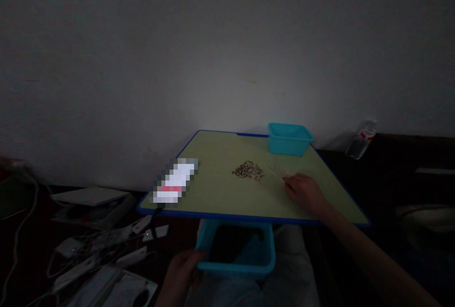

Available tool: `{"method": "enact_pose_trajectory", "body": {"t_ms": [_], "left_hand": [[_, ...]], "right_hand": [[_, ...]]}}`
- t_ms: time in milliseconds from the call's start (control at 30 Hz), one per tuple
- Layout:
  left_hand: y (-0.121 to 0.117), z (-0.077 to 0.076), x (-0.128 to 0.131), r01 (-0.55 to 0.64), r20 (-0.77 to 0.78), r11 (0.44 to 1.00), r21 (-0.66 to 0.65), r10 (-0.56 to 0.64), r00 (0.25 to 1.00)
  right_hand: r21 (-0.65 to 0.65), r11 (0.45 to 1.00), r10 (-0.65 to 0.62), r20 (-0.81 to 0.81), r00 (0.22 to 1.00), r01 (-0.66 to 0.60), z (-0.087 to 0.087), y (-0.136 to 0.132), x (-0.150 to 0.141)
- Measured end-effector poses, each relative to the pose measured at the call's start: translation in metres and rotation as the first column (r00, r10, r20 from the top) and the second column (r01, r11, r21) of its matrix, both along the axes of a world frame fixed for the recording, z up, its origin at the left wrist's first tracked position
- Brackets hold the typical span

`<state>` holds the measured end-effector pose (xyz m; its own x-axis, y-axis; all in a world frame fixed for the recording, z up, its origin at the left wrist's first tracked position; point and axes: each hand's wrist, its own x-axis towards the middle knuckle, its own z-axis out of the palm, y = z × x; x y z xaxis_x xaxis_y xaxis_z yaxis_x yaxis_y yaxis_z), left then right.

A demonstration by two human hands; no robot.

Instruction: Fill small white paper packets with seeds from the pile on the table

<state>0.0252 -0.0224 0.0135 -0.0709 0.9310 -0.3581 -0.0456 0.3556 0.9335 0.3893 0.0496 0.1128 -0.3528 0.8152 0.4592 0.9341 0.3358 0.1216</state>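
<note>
My left hand [185,266] grips the left corner of a blue plastic basin [236,269] on my lap, below the table's front edge. A dark mass of small stuff fills part of that basin; its kind is too dim to tell. On the tabletop, my right hand [304,192] rests with its fingers curled together, fingertips down beside a thin scatter of pale grains [282,170]. What the fingers hold, if anything, is hidden. Left of them lies a pile of mixed dark and pale grains or beans [249,170].
A second blue basin [289,143] stands at the back right of the blue-edged table [213,198]. A blurred-out bright phone-like screen [175,181] is at the left edge. White power strips and cables [131,255] clutter the lower left. A plastic package [361,140] leans by the wall.
</note>
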Motion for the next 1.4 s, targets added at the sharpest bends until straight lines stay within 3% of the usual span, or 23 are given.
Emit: {"method": "enact_pose_trajectory", "body": {"t_ms": [300, 433, 700, 867, 1033, 1167, 1300, 1400], "left_hand": [[0.002, -0.01, -0.004, -0.012, 0.021, 1.0, -0.02, 0.012, 1.0], [0.001, -0.006, -0.003, -0.002, 0.03, 1.0, -0.006, 0.002, 1.0], [0.001, -0.001, 0.0, -0.013, 0.02, 1.0, -0.009, 0.013, 1.0], [0.002, -0.006, -0.001, -0.029, -0.005, 1.0, -0.001, 0.029, 1.0], [0.002, -0.009, -0.001, -0.027, 0.041, 1.0, 0.006, 0.027, 0.999], [0.003, -0.007, -0.001, -0.008, 0.005, 1.0, 0.009, 0.007, 1.0], [0.002, -0.003, 0.0, 0.009, 0.006, 1.0, -0.009, -0.009, 1.0], [0.002, -0.002, 0.0, 0.009, 0.01, 1.0, 0.005, -0.009, 1.0]], "right_hand": [[-0.014, 0.985, -0.171, -0.221, 0.96, 0.172, 0.018, 0.033, 0.014], [-0.051, 0.98, -0.198, -0.34, 0.919, 0.192, 0.025, 0.05, 0.014], [-0.25, 0.954, -0.259, -0.409, 0.875, 0.165, 0.029, 0.094, -0.013], [-0.276, 0.947, -0.27, -0.393, 0.879, 0.167, 0.028, 0.115, -0.032], [-0.24, 0.952, -0.286, -0.459, 0.841, 0.192, 0.015, 0.114, -0.033], [-0.275, 0.954, -0.262, -0.585, 0.767, 0.116, 0.006, 0.11, -0.025], [-0.21, 0.978, -0.162, -0.71, 0.685, 0.013, 0.006, 0.104, -0.033], [-0.103, 0.993, -0.031, -0.686, 0.727, -0.055, 0.008, 0.093, -0.051]]}}
